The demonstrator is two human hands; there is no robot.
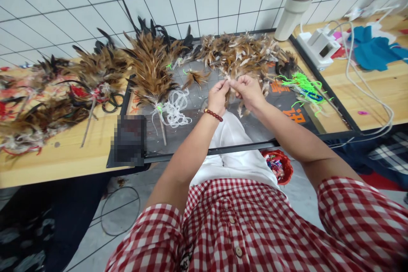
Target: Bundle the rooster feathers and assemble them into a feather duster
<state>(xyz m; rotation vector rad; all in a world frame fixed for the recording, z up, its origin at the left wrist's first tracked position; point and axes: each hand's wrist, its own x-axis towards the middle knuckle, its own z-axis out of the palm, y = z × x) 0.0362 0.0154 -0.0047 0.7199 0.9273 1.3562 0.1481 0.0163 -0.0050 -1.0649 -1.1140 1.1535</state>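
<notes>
Left hand (219,94) and right hand (250,93) are pinching small feathers (227,100) just near the feather pile (239,53); bare room is running along the panel's near-left edge (244,148), orange characters (298,115) showing right, hard to read

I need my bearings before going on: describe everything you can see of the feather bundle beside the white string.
The feather bundle is a bushy spray of golden-brown feathers, with long black ones at its far end. Its base narrows onto a slim, wood-looking stick, with a bright green strand at the join. It lies on the dark panel, stick pointing toward the camera. White string lies heaped at its base, seemingly touching it; neither the left hand nor the right hand does.
</notes>
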